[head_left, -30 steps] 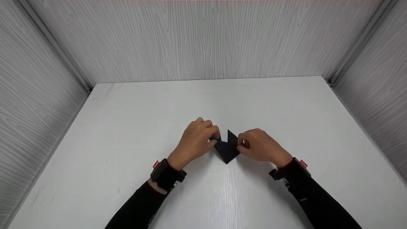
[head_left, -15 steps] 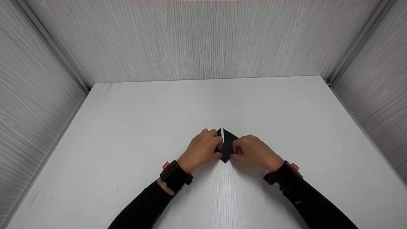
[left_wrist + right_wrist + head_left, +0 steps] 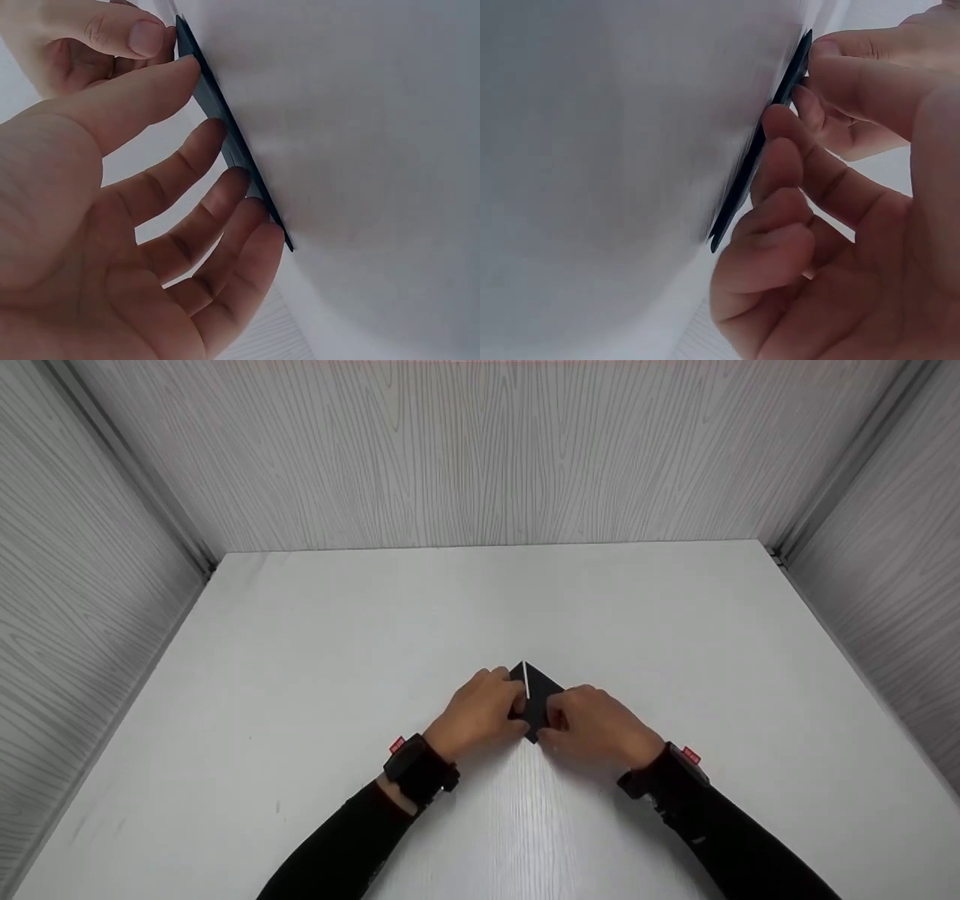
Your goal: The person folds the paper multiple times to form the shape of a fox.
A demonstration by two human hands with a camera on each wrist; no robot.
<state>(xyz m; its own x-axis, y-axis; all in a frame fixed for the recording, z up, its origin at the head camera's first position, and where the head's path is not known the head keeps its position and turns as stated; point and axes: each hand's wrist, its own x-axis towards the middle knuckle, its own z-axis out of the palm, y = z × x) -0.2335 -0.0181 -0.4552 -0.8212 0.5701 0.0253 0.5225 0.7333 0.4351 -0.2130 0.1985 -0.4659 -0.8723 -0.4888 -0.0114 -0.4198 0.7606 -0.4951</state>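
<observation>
A small black folded sheet of paper (image 3: 541,684) lies flat on the white table, turned like a diamond. Its two upper flaps meet almost edge to edge, with a thin white line between them. My left hand (image 3: 480,711) rests its fingertips on the left side of the paper. From the right, my right hand (image 3: 598,725) presses the opposite side with bent fingers. In the left wrist view the black paper (image 3: 225,124) appears edge-on under the thumb and fingertips. The right wrist view shows the paper (image 3: 742,176) nearly edge-on too. Both hands hide the paper's side corners.
The white tabletop (image 3: 337,615) spreads around the hands. A wood-grain panel (image 3: 480,450) stands along the back, and side panels (image 3: 82,607) rise at left and right. Black straps with cameras (image 3: 420,771) sit on both wrists.
The two raised flaps have come down flat, and the gap between them has narrowed to a thin line. Both hands have moved inward towards each other and slightly nearer me.
</observation>
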